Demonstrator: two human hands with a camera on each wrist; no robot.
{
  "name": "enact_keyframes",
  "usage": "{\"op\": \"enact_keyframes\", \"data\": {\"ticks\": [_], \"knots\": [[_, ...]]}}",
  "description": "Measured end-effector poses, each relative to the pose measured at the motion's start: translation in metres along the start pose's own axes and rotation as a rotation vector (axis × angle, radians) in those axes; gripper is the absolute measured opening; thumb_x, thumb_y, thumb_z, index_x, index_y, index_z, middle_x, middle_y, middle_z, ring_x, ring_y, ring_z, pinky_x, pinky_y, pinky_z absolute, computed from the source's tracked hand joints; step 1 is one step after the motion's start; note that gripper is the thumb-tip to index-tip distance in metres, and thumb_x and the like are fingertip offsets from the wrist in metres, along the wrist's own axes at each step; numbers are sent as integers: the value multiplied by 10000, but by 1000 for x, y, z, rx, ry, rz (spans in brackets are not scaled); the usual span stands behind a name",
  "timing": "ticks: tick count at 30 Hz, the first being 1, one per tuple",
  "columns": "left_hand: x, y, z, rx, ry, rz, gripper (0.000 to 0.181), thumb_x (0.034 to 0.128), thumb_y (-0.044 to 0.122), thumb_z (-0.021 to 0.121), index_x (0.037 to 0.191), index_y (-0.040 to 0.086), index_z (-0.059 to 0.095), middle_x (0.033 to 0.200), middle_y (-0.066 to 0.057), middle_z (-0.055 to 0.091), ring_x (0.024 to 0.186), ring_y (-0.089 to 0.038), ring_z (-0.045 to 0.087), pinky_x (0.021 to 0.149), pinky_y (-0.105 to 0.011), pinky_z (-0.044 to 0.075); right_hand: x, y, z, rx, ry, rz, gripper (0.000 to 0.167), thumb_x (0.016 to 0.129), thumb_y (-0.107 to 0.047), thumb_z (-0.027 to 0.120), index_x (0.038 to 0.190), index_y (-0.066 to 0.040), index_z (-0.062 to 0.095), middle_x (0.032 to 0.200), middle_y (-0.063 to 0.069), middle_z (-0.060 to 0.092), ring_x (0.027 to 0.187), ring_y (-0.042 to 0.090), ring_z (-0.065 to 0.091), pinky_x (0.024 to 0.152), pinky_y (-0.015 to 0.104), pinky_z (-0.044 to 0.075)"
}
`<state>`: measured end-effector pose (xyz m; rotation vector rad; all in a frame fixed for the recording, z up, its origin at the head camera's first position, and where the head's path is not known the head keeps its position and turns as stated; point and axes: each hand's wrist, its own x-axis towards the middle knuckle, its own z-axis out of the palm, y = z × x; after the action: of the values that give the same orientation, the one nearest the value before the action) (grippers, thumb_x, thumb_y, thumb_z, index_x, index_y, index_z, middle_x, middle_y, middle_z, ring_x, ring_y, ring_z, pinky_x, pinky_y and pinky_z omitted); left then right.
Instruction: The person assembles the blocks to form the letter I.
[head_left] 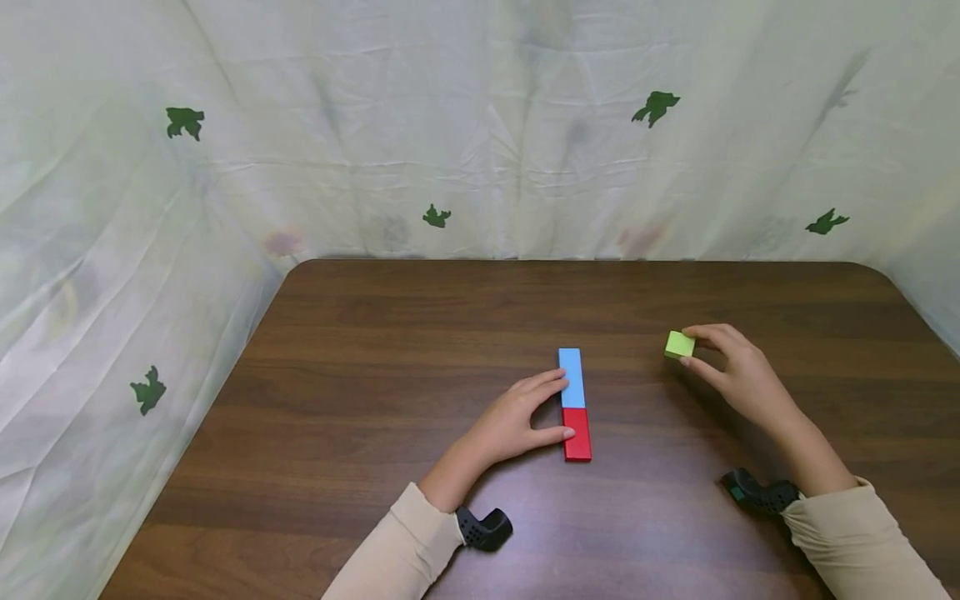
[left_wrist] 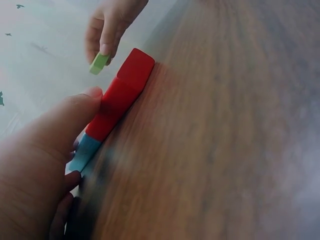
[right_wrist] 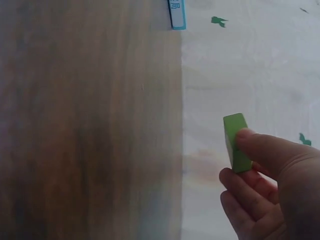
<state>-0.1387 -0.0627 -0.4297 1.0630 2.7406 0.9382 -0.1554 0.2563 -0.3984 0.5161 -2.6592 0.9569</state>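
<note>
On the table, a light blue block (head_left: 572, 377) and a red block (head_left: 577, 435) lie end to end in one line, touching. My left hand (head_left: 517, 421) rests against their left side, its fingertips on the blue block and its thumb on the red one. In the left wrist view the thumb lies along the red block (left_wrist: 117, 97), with the blue block (left_wrist: 85, 151) beyond it. Off to the right, my right hand (head_left: 742, 375) pinches a lime green block (head_left: 678, 345) between thumb and fingers, above the table. The right wrist view shows the green block (right_wrist: 237, 142) tilted in that pinch.
The brown wooden table (head_left: 405, 333) has rounded far corners. Behind it hangs a pale curtain (head_left: 480, 108) with green leaf-like patches, which also runs along the left. Black wrist devices (head_left: 486, 530) sit at both cuffs.
</note>
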Motion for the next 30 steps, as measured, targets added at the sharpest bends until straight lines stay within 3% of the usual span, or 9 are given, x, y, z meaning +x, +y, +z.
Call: {"op": "enact_keyframes", "data": {"ticks": [16,30], "knots": [[1,0,-1,19,-14,22,634,817,423,624,1346,132,432,1406,30,342,1260,-165,317,1011,-305,273,24,-13,7,58,-30,-44,375,801,-30,660,1155,4,542,1101,153,500,987,344,511,789,493,425],[1,-1,-1,14,-16,29,637,816,423,624,1347,127,431,1406,12,344,1257,-177,321,1006,-323,284,55,-26,34,134,-24,-97,361,783,-9,674,1122,21,551,1076,149,509,966,325,534,823,472,425]]}}
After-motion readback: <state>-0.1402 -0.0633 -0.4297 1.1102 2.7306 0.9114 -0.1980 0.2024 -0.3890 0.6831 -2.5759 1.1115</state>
